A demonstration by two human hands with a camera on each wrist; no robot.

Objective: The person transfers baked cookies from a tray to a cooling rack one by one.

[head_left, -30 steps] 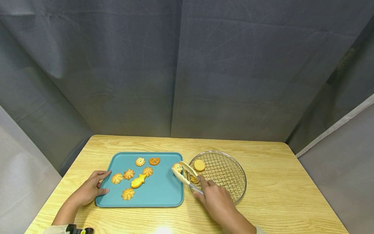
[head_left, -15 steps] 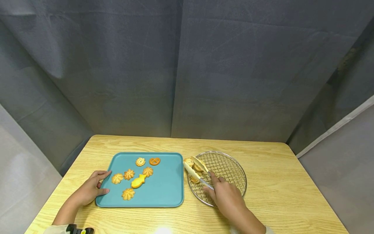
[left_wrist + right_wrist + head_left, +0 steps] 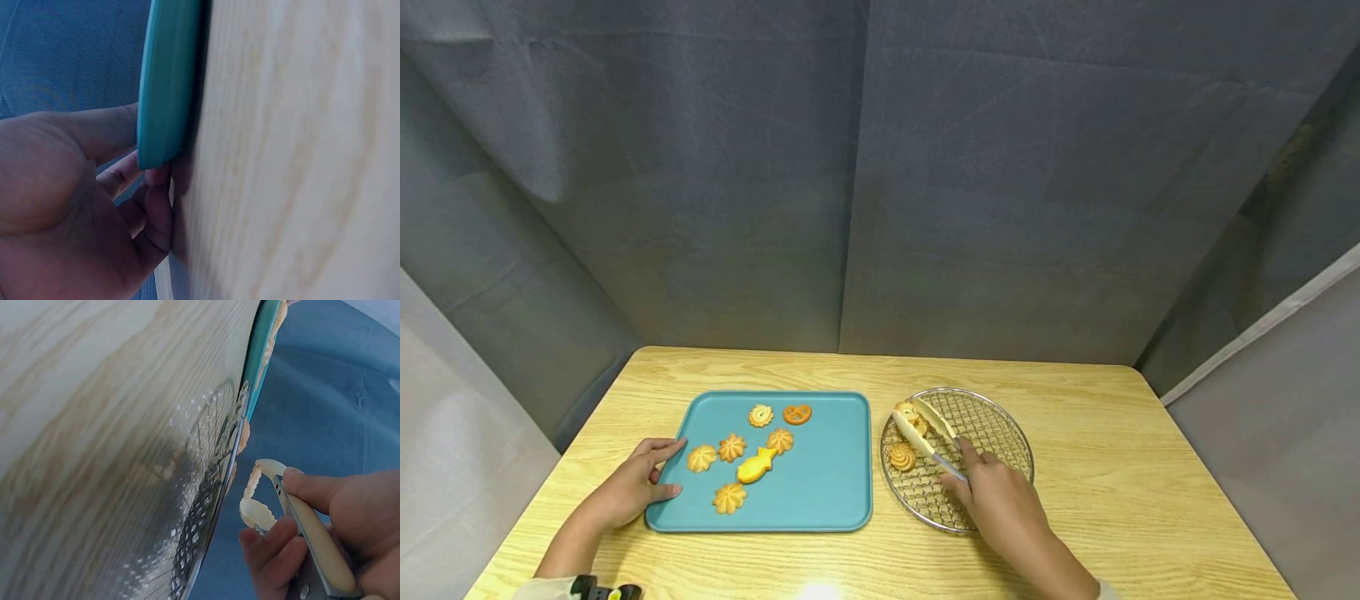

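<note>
My right hand [image 3: 1003,500] grips a pair of tongs [image 3: 912,433] with cream tips and metal arms. Between the tips is a round ruffled cookie [image 3: 906,409], held over the left part of a round wire rack [image 3: 985,454]. In the right wrist view the tongs' tips [image 3: 256,515] stand above the rack, the cookie edge-on between them. Another cookie lies partly hidden under the tongs. A swirled cookie [image 3: 902,457] rests on the rack's left side. My left hand [image 3: 628,487] holds the left rim of a teal tray [image 3: 827,492], thumb over the edge.
On the tray lie a ruffled swirl cookie [image 3: 761,416], a pretzel [image 3: 797,414], a fish-shaped cookie [image 3: 756,466] and several flower-shaped cookies [image 3: 728,498]. Tray and rack stand side by side on a wooden table [image 3: 1120,492]. Grey curtains [image 3: 985,208] enclose its back and sides.
The tongs have carried the ruffled cookie from the tray's right end rightward over the rack, and the right hand moved right with them. The left hand has stayed on the tray.
</note>
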